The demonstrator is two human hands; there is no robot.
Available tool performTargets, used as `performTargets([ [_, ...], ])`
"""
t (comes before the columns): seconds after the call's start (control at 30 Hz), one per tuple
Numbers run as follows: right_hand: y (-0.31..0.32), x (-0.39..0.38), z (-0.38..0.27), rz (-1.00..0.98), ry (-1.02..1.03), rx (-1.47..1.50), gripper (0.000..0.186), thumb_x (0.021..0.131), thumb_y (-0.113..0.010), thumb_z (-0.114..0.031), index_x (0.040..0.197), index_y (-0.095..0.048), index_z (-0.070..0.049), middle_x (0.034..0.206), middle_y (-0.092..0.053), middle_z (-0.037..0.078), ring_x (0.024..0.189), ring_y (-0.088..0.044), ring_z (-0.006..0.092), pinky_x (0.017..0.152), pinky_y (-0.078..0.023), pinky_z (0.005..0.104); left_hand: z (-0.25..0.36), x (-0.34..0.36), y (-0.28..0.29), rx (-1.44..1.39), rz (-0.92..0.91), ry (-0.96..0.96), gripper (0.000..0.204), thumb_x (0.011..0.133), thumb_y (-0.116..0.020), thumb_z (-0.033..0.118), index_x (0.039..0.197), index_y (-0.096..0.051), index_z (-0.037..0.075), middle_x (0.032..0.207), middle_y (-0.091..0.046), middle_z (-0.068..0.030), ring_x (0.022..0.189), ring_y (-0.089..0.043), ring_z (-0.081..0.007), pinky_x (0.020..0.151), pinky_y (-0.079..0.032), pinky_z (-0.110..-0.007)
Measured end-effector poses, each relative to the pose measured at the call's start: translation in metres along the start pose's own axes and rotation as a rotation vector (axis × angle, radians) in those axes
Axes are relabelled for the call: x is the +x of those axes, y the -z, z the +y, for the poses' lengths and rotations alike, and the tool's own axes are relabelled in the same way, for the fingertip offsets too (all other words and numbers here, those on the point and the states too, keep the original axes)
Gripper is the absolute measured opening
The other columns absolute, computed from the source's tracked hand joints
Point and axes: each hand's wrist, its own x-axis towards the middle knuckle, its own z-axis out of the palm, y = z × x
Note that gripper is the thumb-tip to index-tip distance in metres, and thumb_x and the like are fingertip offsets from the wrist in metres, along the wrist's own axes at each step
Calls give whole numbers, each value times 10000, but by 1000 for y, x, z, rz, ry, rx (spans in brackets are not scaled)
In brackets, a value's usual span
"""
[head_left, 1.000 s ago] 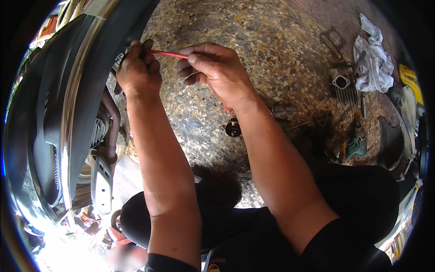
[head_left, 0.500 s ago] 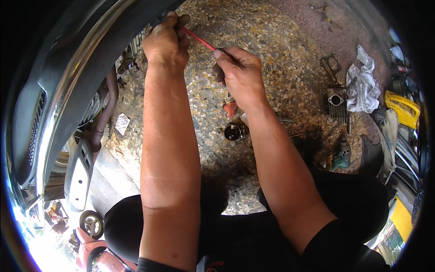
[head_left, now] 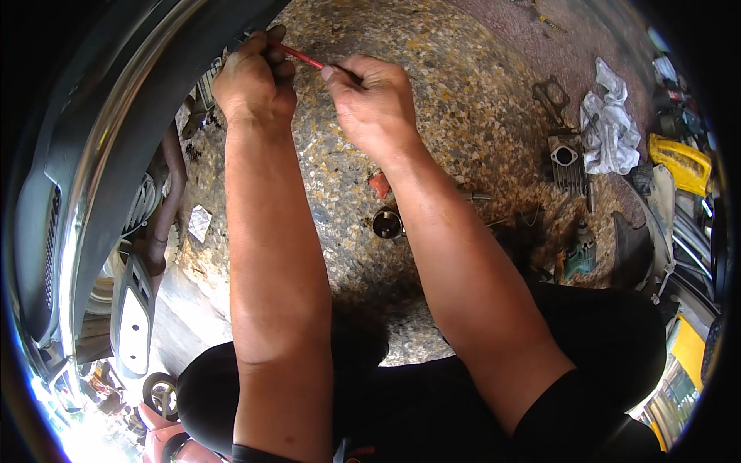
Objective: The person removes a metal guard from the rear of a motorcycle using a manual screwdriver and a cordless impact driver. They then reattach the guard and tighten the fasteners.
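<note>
My left hand (head_left: 252,77) is closed beside the dark body panel (head_left: 116,116) of a scooter or motorbike, at the tip of a thin red rod tool (head_left: 303,58); what its fingers grip is hidden. My right hand (head_left: 373,104) is wrapped round the other end of that tool, to the right of and slightly below the left. Beneath my arms, on the speckled floor (head_left: 448,92), lie an orange-red scrap (head_left: 379,186) and a round metal piston (head_left: 387,224).
Right of my arms lie a finned cylinder (head_left: 571,176), a gasket (head_left: 553,100), a white rag (head_left: 610,135), a green power tool (head_left: 579,258) and a yellow part (head_left: 679,163). At left are an exhaust pipe (head_left: 166,208) and white-plated guard (head_left: 133,332); another wheel (head_left: 162,397) shows lower left.
My right fingers have closed tighter round the red tool since a second ago. Both hands went up and rightward in the view, then slightly back left, as the view itself shifted.
</note>
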Motion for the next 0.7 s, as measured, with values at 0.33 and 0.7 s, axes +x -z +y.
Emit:
performTargets([
  [0.33,-4,9,3,-84,-159,270,192,927,-632,-156,843,-683,8,557,-507,-10,474,-397,58,428,-325,279,-11,21,27,542,47,-800,276,773,-640,-78,1034,-613,5,970,-646,-66,669,-561,-103,504,-391,-239],
  [0.7,-20,6,-9,-6,-107,96,265,962,-575,-220,819,-646,-9,593,-520,-5,506,-441,81,449,-348,279,-10,29,30,498,18,-740,216,809,-631,-43,1022,-628,-5,949,-658,-75,785,-596,-131,629,-429,-261],
])
